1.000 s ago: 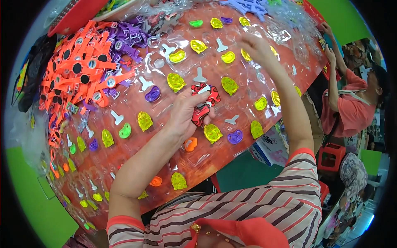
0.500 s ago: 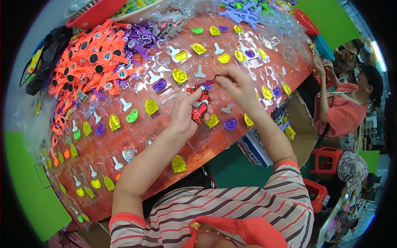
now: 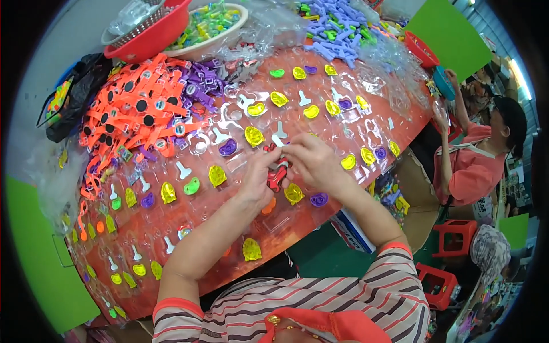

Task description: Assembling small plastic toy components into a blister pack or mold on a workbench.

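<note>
My left hand (image 3: 259, 178) is closed around several flat red pieces (image 3: 278, 175) with black edges and some white, perhaps small toy parts; their exact kind is unclear. Close against its thumb, my right hand (image 3: 314, 162) has its fingers pinched together, and whatever is in them is hidden. Both hands are over clear plastic blister trays spread across the red table (image 3: 240, 275). Around them sit a yellow toy piece (image 3: 254, 136), a purple oval toy piece (image 3: 227, 147), a white T-shaped piece (image 3: 279, 130) and an orange piece (image 3: 268, 206) below the left hand.
A heap of orange toy watches (image 3: 134, 108) lies at the left, beside purple ones (image 3: 200, 83). Behind are a red basket (image 3: 154, 40), a basin (image 3: 243, 17) of small colourful parts and a lilac pile (image 3: 334, 34). A co-worker (image 3: 474, 154) is at the right, near red stools (image 3: 454, 237).
My right hand has come in against the left; the thin red piece it held out is now hidden. The view has shifted, showing more of the far baskets. The co-worker has raised an arm.
</note>
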Demonstrator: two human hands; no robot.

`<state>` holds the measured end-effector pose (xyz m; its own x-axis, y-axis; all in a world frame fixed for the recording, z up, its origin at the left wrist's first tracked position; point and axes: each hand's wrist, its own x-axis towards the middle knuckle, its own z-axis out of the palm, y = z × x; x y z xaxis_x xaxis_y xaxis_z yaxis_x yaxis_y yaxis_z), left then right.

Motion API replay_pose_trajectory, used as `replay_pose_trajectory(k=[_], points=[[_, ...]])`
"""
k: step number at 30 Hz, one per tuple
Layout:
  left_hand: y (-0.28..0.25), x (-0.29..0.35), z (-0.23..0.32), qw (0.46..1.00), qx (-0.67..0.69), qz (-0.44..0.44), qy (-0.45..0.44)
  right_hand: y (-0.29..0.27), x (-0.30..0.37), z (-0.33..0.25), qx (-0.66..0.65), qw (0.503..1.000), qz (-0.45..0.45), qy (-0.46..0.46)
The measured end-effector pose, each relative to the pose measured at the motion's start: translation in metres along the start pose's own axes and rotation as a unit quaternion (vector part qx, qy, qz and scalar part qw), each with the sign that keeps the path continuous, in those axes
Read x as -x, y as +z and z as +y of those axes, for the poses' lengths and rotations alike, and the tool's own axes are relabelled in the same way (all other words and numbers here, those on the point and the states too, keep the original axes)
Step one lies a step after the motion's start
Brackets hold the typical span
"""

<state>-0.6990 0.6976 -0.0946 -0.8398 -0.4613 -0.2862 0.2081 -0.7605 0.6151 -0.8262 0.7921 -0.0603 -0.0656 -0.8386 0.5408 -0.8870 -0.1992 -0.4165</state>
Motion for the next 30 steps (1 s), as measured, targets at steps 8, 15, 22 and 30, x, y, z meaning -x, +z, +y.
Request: replay_pose_trajectory(k=[8, 15, 22, 30], points=[[0.009, -0.067, 0.014, 0.997, -0.072, 0.013, -0.016, 0.009, -0.048, 0.080, -0.303, 0.912, -0.028, 0.275], [0.012, -0.111, 0.019, 0.992, -0.127, -0.007, -0.009, 0.013, -0.064, 0.132, -0.277, 0.924, -0.061, 0.256], [0.002, -0.160, 0.017, 0.997, -0.049, -0.041, -0.046, 0.007, -0.094, 0.232, -0.315, 0.871, 0.122, 0.357], [-0.005, -0.177, 0.030, 0.995, -0.007, -0.012, -0.098, 0.022, -0.155, 0.369, 0.080, 0.946, 0.150, 0.276]])
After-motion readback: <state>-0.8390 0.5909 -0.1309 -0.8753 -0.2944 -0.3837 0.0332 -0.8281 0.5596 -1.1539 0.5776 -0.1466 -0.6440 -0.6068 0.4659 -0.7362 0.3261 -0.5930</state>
